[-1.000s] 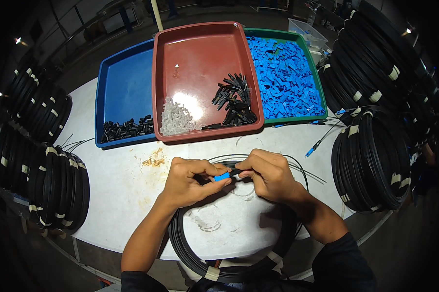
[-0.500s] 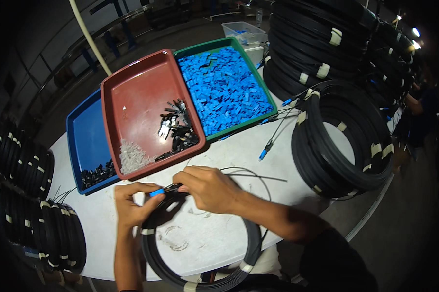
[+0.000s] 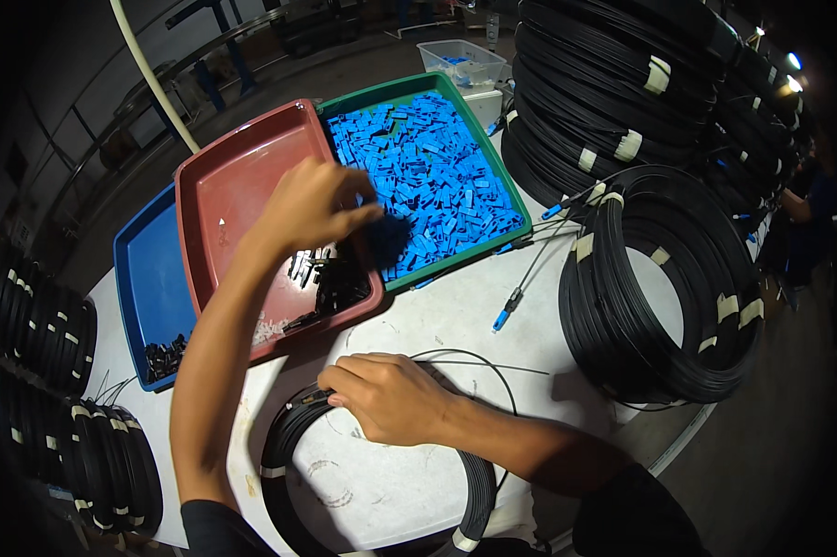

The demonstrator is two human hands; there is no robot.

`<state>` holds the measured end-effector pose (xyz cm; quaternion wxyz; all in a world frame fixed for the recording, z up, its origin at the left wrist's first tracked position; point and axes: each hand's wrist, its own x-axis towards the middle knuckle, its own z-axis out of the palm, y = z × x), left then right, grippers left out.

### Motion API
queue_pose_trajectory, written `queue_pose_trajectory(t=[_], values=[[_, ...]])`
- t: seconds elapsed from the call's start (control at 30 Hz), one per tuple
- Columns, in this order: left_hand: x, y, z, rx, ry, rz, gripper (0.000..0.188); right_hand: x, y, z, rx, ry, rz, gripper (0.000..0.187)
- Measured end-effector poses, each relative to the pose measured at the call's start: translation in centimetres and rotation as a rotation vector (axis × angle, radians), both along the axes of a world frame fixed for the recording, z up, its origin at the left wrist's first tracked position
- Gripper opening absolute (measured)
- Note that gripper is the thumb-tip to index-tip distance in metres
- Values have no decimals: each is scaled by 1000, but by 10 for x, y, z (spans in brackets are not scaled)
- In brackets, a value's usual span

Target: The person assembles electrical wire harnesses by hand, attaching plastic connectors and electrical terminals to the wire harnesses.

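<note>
My left hand [image 3: 321, 206] hovers over the seam between the red tray [image 3: 238, 153] and the green tray [image 3: 502, 176]. Its thumb and fingers are apart, with nothing visible between them. Beneath its fingertips lie many small blue plastic connector housings [image 3: 437, 176], filling the green tray. My right hand [image 3: 386, 395] is closed on a black cable connector [image 3: 309, 397] at the far side of a black cable coil [image 3: 284, 455]. The connector's pale tip sticks out left of the fingers; the rest is hidden by them. The coil lies at the table's near edge, bound with whitish tape.
Black clips and clear plastic bits [image 3: 270, 329] lie in the red tray. A blue tray [image 3: 154, 269] holds small black parts [image 3: 165, 360]. Coiled cables [image 3: 585, 306] stand at right, one with a blue-tipped connector [image 3: 502, 320]. More coils [image 3: 112, 455] are stacked at left.
My left hand has left the connector and moved up and right over the trays. The blue piece at the connector's tip no longer shows there. My right hand keeps its hold, slightly lower.
</note>
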<state>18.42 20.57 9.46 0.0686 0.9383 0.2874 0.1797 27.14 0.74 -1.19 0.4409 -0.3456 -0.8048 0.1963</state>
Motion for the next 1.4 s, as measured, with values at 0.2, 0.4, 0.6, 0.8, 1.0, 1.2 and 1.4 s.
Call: queue_pose_trajectory(t=[0.2, 0.4, 0.6, 0.8, 1.0, 1.2, 1.4], values=[[48, 30, -29, 262, 185, -41, 63, -1, -3, 1, -33, -25, 20, 13], [49, 40, -62, 505, 136, -266, 25, -4, -4, 1, -23, -38, 26, 14], [48, 51, -61, 350, 45, -202, 13, -3, -2, 2, -22, -9, 37, 15], [42, 51, -68, 479, -44, -308, 21, -1, -3, 6, -27, -17, 42, 16], [47, 43, -52, 517, 116, -240, 31, 0, -3, 6, -32, -23, 44, 15], [40, 33, -42, -241, -291, -116, 18, 0, -2, 4, -34, -20, 59, 15], [5, -2, -43, -609, -651, -156, 25, 2, -4, 9, -45, -29, 46, 14]])
